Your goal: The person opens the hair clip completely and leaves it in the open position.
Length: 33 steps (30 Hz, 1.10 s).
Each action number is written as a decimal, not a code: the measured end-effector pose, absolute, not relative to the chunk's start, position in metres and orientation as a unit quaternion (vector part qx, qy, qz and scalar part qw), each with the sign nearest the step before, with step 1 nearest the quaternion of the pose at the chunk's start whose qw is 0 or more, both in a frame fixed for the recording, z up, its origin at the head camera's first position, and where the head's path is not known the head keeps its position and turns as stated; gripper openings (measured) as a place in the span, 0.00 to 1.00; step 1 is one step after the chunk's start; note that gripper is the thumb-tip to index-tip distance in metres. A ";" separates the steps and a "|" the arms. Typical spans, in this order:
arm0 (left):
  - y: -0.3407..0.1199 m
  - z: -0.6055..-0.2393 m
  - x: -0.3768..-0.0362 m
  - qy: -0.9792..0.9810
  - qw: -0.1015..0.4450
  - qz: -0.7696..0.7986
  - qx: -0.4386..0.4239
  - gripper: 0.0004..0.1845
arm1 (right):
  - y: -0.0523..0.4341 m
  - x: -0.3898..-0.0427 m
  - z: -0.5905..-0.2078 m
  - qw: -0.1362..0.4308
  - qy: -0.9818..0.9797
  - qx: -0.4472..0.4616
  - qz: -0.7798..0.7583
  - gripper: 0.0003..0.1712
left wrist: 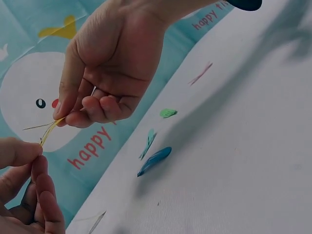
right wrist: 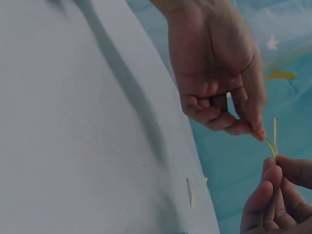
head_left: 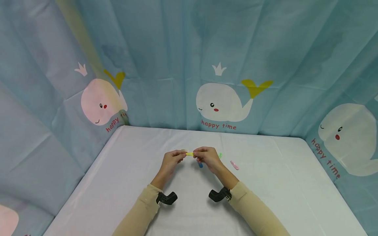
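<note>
Hidden/unclear bits
Your right hand (head_left: 206, 158) covers most of the blue clip (head_left: 200, 165); yellow clip (head_left: 189, 153) is too small to read

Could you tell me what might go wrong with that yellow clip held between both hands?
The yellow clip is only pinched at its ends by the left hand and right hand above the table; it could slip and drop. Its prongs look spread, so it might snap onto a fingertip.
</note>
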<state>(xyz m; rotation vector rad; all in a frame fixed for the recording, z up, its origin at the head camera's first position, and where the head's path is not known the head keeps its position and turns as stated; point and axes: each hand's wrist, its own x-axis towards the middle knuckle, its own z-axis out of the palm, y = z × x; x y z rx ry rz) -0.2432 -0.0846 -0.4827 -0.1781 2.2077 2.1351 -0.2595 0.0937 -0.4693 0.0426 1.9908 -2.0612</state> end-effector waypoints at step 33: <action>-0.108 -0.500 -0.274 0.905 0.015 0.422 -0.049 0.06 | 0.050 -0.285 -0.494 0.066 0.850 0.022 -0.523 0.05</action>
